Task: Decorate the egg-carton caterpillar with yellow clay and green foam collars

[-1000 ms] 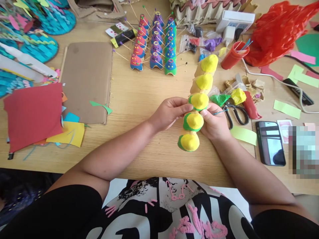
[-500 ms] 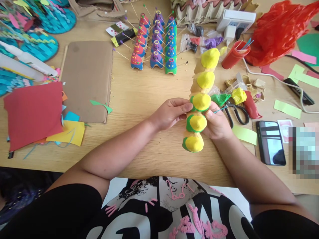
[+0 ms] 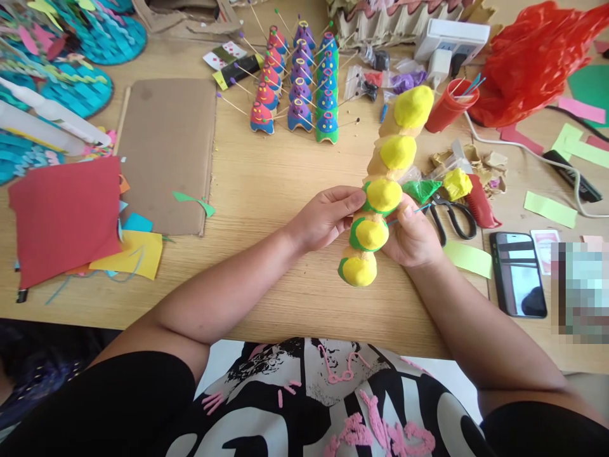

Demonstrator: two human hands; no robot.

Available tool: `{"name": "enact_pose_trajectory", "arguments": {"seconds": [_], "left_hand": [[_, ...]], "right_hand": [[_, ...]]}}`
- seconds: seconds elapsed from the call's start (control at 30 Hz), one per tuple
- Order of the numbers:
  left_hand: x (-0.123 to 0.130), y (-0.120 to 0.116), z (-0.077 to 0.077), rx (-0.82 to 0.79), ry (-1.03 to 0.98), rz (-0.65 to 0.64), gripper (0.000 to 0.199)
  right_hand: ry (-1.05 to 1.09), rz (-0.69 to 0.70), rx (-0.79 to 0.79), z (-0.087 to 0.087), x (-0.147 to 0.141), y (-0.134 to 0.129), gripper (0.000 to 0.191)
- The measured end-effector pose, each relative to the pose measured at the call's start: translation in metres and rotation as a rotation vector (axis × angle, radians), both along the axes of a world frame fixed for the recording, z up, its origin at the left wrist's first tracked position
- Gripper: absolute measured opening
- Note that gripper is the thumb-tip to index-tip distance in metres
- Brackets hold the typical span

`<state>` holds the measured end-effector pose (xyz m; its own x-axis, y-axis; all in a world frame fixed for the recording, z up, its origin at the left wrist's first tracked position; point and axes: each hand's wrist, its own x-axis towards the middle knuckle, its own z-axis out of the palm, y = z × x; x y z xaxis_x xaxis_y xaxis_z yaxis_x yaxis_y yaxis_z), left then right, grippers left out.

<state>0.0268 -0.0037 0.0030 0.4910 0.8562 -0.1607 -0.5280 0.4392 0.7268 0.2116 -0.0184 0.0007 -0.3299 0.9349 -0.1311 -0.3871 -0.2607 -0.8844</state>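
A strip of egg carton is held up over the table at a slant. Yellow clay covers its several bumps, and green clay edges the lower ones. My left hand pinches the strip's left side near the middle bump. On the other side, my right hand grips it with the thumb in front and some fingers hidden behind. A thin blue stick pokes out by the right thumb, also in that hand. Finished-looking caterpillars of red, purple and blue-green clay stand beyond.
Black-handled scissors, green clay and yellow clay lie right of my right hand. A phone rests farther right. A red cup holds sticks. At left are cardboard and red paper.
The egg carton strip has turned clockwise in my hands: its far end swung right and its near end left. Both hands have stayed nearly in place.
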Motion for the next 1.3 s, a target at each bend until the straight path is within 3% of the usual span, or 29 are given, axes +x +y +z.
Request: {"name": "enact_pose_trajectory", "arguments": {"seconds": [0.13,0.33,0.73,0.93,1.1,1.3], "left_hand": [[-0.0008,-0.0011,0.0027,0.010,-0.006,-0.010,0.032],[-0.0017,0.0009,0.0019,0.039,-0.038,-0.097,0.051],[-0.0012,0.0013,0.0022,0.074,-0.019,0.000,0.039],[-0.0017,0.0027,-0.0025,0.017,-0.006,-0.117,0.046],[-0.0044,0.0026,-0.0006,0.007,0.024,-0.079,0.043],[-0.0071,0.0025,0.0022,-0.040,0.024,-0.181,0.049]], "right_hand": [[0.035,0.000,0.007,-0.0035,0.0008,0.0015,0.041],[0.091,0.023,0.016,-0.0052,0.0017,-0.0001,0.032],[0.080,0.001,0.013,-0.0054,-0.0014,-0.0003,0.035],[0.088,0.002,0.016,-0.0074,-0.0022,-0.0019,0.033],[0.095,0.003,-0.012,-0.0049,-0.0038,-0.0026,0.038],[0.077,-0.045,-0.003,-0.0003,-0.0072,-0.0048,0.039]]}}
